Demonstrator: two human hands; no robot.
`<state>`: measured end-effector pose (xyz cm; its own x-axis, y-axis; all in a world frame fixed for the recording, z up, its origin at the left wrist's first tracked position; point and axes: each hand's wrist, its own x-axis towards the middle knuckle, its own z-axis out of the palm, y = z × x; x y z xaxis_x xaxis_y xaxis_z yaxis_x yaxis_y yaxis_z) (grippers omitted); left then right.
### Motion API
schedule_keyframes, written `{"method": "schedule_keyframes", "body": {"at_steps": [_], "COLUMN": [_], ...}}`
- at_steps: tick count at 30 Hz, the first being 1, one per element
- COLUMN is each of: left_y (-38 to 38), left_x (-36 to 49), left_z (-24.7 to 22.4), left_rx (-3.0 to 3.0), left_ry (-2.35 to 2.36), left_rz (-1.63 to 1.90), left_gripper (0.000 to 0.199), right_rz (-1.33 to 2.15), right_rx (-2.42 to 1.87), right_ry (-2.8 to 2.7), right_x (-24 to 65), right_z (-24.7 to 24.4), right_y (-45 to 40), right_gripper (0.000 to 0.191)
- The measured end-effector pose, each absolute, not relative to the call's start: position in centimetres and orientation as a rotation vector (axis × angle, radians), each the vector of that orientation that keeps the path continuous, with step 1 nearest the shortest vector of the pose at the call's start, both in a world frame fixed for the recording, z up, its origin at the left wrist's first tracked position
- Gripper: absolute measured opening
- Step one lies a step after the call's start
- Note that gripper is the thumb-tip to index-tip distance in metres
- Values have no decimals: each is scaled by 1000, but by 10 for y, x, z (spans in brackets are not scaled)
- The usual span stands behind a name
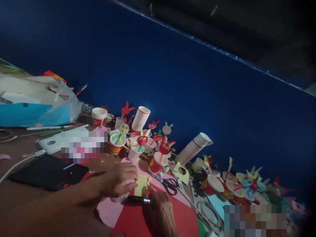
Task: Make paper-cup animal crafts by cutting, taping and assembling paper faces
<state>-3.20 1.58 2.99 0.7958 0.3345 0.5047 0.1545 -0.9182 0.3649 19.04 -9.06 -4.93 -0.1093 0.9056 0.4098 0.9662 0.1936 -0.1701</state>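
A small yellow paper piece [141, 186] lies between my two hands, over red paper [158, 223] and pink paper. At its left edge is my left hand [120, 180], fingers curled, with something whitish and translucent beneath the palm. My right hand [159, 205] rests on the red paper, its fingertips touching the right side of the yellow piece. Its fingers are partly hidden, and whether they pinch anything is unclear. A black pen [138, 199] lies just below the yellow piece, its silver end beside my right hand. Black-handled scissors [170, 186] lie to the right.
Paper cups with paper faces on sticks [142, 141] stand behind my hands and to the right. A cup stack [141, 119] and a white bottle [194, 148] lean there. A dark tablet [49, 172], a white power bank [53, 143] and a plastic bag [61, 110] are at the left.
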Motion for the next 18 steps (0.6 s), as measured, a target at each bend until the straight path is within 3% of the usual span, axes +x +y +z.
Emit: {"method": "schedule_keyframes", "body": {"at_steps": [5, 10, 18], "left_y": [30, 26, 19], "left_x": [-44, -47, -45], "left_z": [8, 1, -5], "left_rx": [2668, 2735, 2756], "left_ry": [520, 493, 467], "left_rz": [600, 477, 421], "left_gripper": [20, 42, 47], "right_rz": [-185, -187, -302], "right_rx": [-1717, -1689, -1645], "right_ry": [-2129, -2171, -2148], "right_x": [194, 206, 212], "right_z": [-45, -42, -42], "right_y": [-93, -103, -107], "right_gripper": [15, 11, 13]}}
